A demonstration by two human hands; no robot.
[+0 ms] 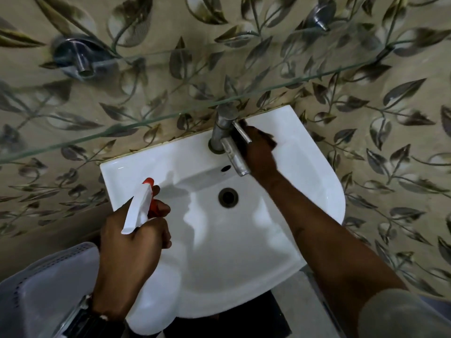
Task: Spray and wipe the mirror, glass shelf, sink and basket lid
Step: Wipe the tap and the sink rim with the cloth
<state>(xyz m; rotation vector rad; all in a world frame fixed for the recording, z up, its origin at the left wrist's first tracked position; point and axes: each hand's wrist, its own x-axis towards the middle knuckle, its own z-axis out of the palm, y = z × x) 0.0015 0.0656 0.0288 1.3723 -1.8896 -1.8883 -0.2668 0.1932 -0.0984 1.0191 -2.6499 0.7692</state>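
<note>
- Left hand [133, 242], lower left of frame: fingers wrapped closed around the neck of a white spray bottle [151, 284]. One finger sits on the orange trigger; nozzle points up-frame toward the sink's back left.
- Right hand [260, 152], centre-right: reaches in from lower right, pressed against the sink deck just right of the tap [225, 135]. Something dark shows at the fingers, probably a cloth. Blurred, so grip can't be confirmed.
- Sink [305, 172]: white, mid-frame, back edge against the leaf-pattern tiled wall [390, 118]. Drain [228, 197] centred in the bowl. Bowl looks glossy and mostly clean; grimy line along the wall joint.
- Key relation: right hand is already on the sink at the tap base; left hand hovers over the front-left rim, not touching. The sink's long axis runs left-right, tilted in frame. The unwiped stretch lies left of the right hand, across the tap.
- Glass shelf [122, 128]: diagonal band above the sink, upper left to upper right. Clear, nothing on it.
- Basket lid [48, 284]: pale perforated plastic, lower-left corner, just left of the left wrist. Left hand is nearer to it.
- Mirror: not in view.
- Judgement: sink wipe under way, basket lid likely next.
</note>
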